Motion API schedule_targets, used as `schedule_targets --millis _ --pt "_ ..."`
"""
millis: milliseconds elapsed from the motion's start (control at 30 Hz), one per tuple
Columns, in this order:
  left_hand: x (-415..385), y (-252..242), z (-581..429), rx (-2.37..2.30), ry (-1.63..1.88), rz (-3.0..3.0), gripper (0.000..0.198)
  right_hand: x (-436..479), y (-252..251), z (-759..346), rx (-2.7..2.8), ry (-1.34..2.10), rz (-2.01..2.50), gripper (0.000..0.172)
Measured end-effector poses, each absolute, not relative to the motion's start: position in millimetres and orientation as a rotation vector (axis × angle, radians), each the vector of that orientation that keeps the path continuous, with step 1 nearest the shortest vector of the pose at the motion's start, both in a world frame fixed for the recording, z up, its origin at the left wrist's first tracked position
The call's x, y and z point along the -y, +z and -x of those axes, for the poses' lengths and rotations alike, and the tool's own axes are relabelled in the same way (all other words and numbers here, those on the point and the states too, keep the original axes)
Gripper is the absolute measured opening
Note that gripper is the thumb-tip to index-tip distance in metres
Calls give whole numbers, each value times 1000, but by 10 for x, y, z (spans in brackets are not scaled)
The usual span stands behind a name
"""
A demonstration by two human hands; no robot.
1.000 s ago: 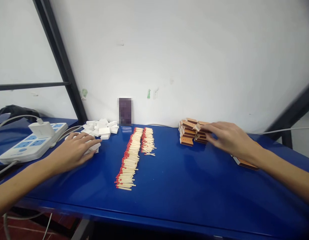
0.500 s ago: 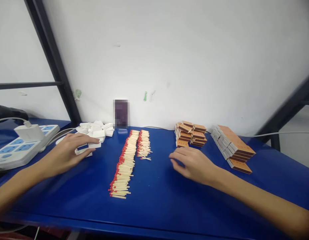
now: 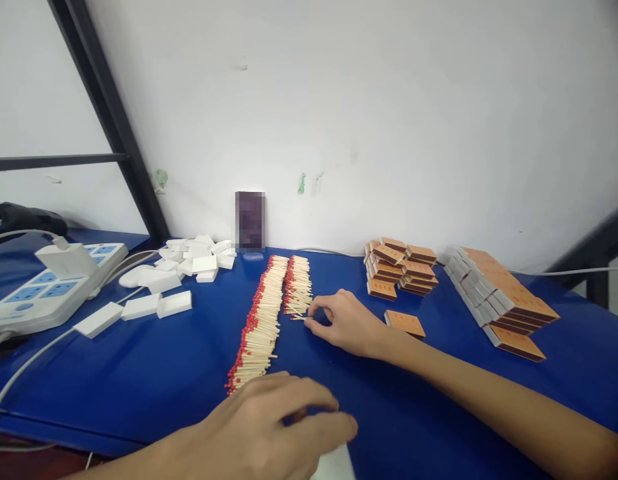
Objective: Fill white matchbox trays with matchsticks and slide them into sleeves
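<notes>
My left hand point(image 3: 283, 427) is low in the middle, its fingers bent around a white tray point(image 3: 335, 463), which is partly hidden under it at the bottom edge. Thumb and forefinger of my right hand point(image 3: 341, 323) pinch the end of a match point(image 3: 299, 318) at the near end of the short match row point(image 3: 298, 283). Left of that lies a longer row of red-tipped matches point(image 3: 263, 313); my left hand covers part of its near end. An orange matchbox point(image 3: 405, 323) lies on the blue table beside my right wrist.
White trays point(image 3: 193, 257) are heaped at the back left, with three more point(image 3: 141, 307) nearer. A power strip point(image 3: 59, 287) with cables stands far left. Stacked matchboxes point(image 3: 403, 267) and a longer matchbox block point(image 3: 503, 287) stand right. A pixelated dark object point(image 3: 251, 221) leans on the wall.
My left hand has come from the white heap to the lower middle with a tray. My right hand has moved left to the short row and pinched a match. The single orange matchbox now shows.
</notes>
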State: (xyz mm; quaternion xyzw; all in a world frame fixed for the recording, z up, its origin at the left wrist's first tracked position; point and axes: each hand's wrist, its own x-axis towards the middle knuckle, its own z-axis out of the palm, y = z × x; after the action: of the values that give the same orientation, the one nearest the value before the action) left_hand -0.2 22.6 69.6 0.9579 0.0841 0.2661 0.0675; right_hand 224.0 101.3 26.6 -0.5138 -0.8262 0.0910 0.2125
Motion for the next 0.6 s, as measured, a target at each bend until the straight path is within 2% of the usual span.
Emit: schedule_targets --millis 100,200,367,600 --pt "-245 515 -82 -440 1030 -2847 34 -1005 237 -2250 2306 321 1418 12" --pt "-232 341 -177 -497 1168 -2880 29 -991 216 -2285 2352 379 1399 11" --pt "-218 140 -283 -499 1105 -3072 20 -945 239 -2296 2435 424 1378 11" --pt "-214 99 -301 -615 1050 -3130 18 -946 244 -2134 2249 474 1504 8"
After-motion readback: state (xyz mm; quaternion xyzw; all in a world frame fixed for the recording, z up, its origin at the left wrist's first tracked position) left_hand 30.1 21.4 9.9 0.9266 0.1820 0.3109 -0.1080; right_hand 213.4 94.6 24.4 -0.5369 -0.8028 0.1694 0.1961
